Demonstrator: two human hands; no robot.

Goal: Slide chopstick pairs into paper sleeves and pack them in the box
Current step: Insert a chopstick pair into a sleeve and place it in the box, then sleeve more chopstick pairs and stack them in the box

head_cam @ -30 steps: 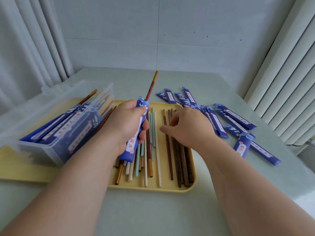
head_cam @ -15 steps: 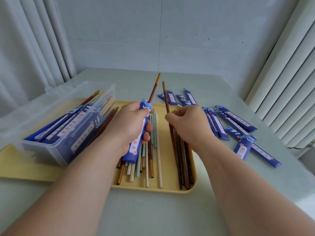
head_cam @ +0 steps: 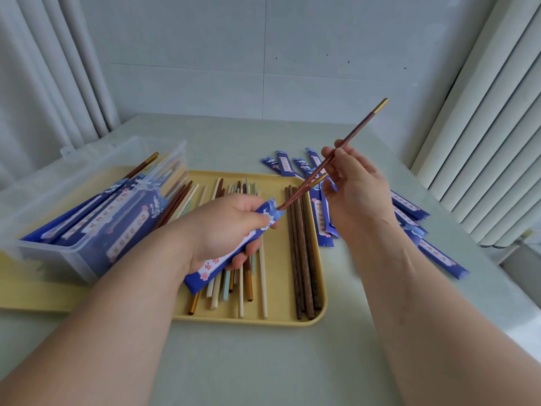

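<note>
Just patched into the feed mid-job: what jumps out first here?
Centre frame, the left hand grips a blue paper sleeve while the right hand pinches a gold-tipped brown chopstick, its thin end at the sleeve's mouth. Below lies a yellow tray of loose chopsticks. A clear box of sleeved pairs stands at left, and spare sleeves are scattered on the table at right.

Both bare forearms reach from the near edge toward the middle of the scene. The left forearm (head_cam: 117, 317) angles in from the near left, and the left hand (head_cam: 228, 230) lies knuckles up, its fingers and thumb curled round a paper sleeve (head_cam: 213, 262). The right forearm (head_cam: 424, 303) rises from the near right. The right hand (head_cam: 358, 191) is raised higher and farther than the left, thumb side toward the left, and pinches a chopstick (head_cam: 360, 127) between thumb and fingertips.
</note>
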